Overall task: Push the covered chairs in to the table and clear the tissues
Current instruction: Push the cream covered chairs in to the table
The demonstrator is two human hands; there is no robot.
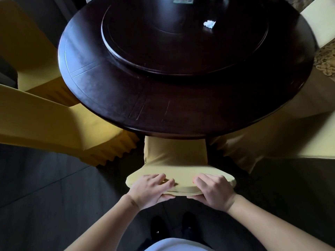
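Observation:
A yellow-covered chair point(175, 158) stands right in front of me, its seat tucked under the round dark wooden table point(112, 98). My left hand point(151, 190) and my right hand point(213, 190) both grip the top of its backrest, fingers over the front and thumbs behind. A crumpled white tissue point(209, 24) lies on the dark turntable point(181, 57) at the table's middle, far from both hands.
Two more yellow-covered chairs point(59, 124) point(25, 51) stand at the left, seats angled toward the table. A pale covered chair point(272, 140) sits at the right, another point(317, 24) at the far right. A small flat object point(183, 0) lies at the table's far side. The floor is dark tile point(45, 196).

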